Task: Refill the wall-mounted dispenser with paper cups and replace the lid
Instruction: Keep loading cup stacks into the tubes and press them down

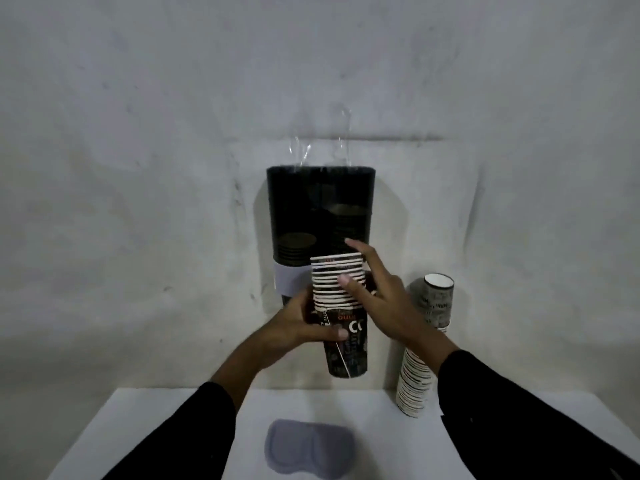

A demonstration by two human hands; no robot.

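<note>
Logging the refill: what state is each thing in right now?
Dispenser: lid off, partly filled.
Lid: lying on table.
Held stack: left hand grips it, right hand pinches rims.
Spare stack: upright on table.

Both hands (pixel 304 323) (pixel 377 299) hold a cup stack (pixel 341 313) before the dispenser (pixel 320 202).

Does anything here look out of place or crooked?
Yes. Crumpled clear film sticks up above the open dispenser, and the tall cup stack on the table seems to lean rightward rather than stand straight.
</note>
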